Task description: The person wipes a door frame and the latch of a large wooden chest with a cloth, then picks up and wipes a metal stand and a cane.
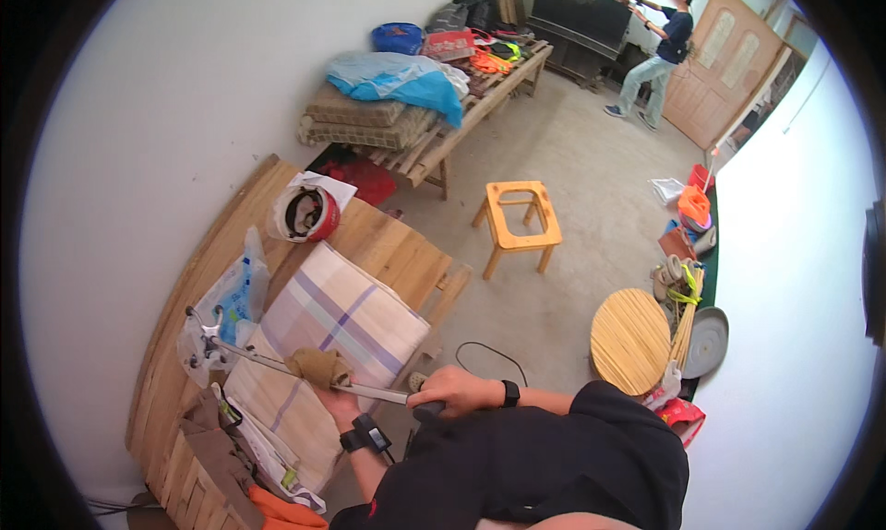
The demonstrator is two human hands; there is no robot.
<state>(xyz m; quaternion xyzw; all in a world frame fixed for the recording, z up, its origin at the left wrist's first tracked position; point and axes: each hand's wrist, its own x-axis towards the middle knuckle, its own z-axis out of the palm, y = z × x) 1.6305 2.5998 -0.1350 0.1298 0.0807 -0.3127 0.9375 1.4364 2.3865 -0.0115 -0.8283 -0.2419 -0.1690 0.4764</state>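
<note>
A metal quad cane [259, 358] lies slantwise over the wooden bench, its four-footed base [208, 329] near a clear plastic bag. My right hand [450, 389] is closed around the cane's upper end, by its dark handle [429, 409]. A brown cloth [317, 368] is wrapped around the shaft, and my left hand [336, 400] grips it from below, its fingers partly hidden. Under the cane, a folded plaid cloth [346, 308] covers part of the bench.
Behind the plaid cloth stands a red and white bucket [304, 214]. A wooden stool [522, 241] is on the floor ahead. A round slatted lid [630, 341] and shoes line the right wall. Another person [668, 42] stands by a large dark screen [580, 14].
</note>
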